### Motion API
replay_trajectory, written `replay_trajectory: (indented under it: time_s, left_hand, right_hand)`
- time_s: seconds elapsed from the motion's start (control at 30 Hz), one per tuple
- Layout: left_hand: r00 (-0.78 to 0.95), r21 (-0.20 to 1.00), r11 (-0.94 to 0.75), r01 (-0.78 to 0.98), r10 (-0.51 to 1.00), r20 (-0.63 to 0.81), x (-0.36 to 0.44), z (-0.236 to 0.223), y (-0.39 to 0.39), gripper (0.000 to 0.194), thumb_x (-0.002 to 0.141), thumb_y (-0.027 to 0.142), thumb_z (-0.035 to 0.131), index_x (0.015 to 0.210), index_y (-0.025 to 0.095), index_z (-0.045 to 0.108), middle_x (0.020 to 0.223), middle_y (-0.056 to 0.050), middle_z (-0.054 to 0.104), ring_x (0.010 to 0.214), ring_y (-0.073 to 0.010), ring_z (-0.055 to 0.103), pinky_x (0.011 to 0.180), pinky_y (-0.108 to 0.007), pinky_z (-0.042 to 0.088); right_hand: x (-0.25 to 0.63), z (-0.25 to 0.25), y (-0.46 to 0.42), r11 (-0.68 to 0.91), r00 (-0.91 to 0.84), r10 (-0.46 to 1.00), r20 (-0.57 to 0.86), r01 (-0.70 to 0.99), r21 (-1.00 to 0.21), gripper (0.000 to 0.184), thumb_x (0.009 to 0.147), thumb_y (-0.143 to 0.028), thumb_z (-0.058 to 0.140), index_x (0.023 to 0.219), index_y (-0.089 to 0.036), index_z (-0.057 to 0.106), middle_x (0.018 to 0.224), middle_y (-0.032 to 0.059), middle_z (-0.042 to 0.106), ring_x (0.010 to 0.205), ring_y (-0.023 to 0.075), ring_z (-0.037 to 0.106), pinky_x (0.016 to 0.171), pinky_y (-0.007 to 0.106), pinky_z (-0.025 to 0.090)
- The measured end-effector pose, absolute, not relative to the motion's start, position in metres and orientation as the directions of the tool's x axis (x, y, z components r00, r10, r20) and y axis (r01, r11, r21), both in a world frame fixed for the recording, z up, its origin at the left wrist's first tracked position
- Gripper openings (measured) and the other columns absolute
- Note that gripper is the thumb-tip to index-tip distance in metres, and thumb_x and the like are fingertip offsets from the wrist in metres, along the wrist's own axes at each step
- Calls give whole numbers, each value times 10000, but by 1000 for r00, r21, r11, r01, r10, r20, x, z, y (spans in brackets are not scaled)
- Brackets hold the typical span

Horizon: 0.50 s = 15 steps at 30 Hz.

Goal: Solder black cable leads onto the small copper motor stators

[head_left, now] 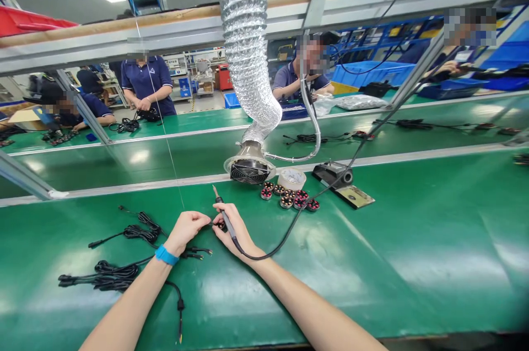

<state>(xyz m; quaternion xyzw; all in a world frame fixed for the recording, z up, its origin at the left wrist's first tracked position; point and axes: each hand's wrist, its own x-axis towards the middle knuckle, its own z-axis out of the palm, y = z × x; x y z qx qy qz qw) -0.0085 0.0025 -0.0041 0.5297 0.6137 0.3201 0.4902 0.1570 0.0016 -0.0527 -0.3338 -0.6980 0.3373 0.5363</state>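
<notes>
Head view: near the centre of the frame, a soldering iron [226, 220] is held in the right hand [236, 231], its tip pointed towards the top of the frame, and a small dark part [220, 225] is pinched by the same hand's fingers. Just left of it, the fingertips of the left hand [187, 232] are pressed together against or close to that part; what is between them is too small to tell. A thin wire [168, 147] is seen descending from the upper left towards the left hand.

With iron and part shared by one hand, the part could be dropped or tilted if the grip were loosened, and fingers could be burned if the tip, presumably hot, were swung down. The cord [285, 238] is looped right of centre, across the edge of the round parts [286, 202]; these could be dragged by a sharp pull. Black cables [118, 276] at lower left could be snagged by the left forearm.
</notes>
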Motion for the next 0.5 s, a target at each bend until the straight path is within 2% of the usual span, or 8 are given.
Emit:
replay_trajectory:
  time_s: [0.17,0.33,0.5]
  left_hand:
    - [147,931,221,289,951,-272,-16,-4,3,430,712,569,651,627,159,553,482,103,282,415,-49,177,446,-259,79]
    - [180,903,143,406,956,-232,-16,-1,1,370,731,484,639,733,116,671,535,64,427,460,-64,285,472,-244,177]
    - [248,889,47,456,952,-178,-13,4,-5,259,741,348,584,712,113,690,582,24,537,530,-86,406,518,-232,274]
  right_hand:
    - [157,-53,2,559,-196,824,531,130,-819,582,733,2,564,1243,-271,497,1063,18,483,798,110,639,800,290,550]
    - [156,-49,0,577,-171,816,553,169,-799,550,760,-14,559,1242,-274,501,1061,30,486,803,120,638,800,298,572]
    - [157,-50,-4,647,-221,762,609,212,-733,525,824,-33,519,1286,-282,489,1118,61,480,912,156,639,851,330,575]
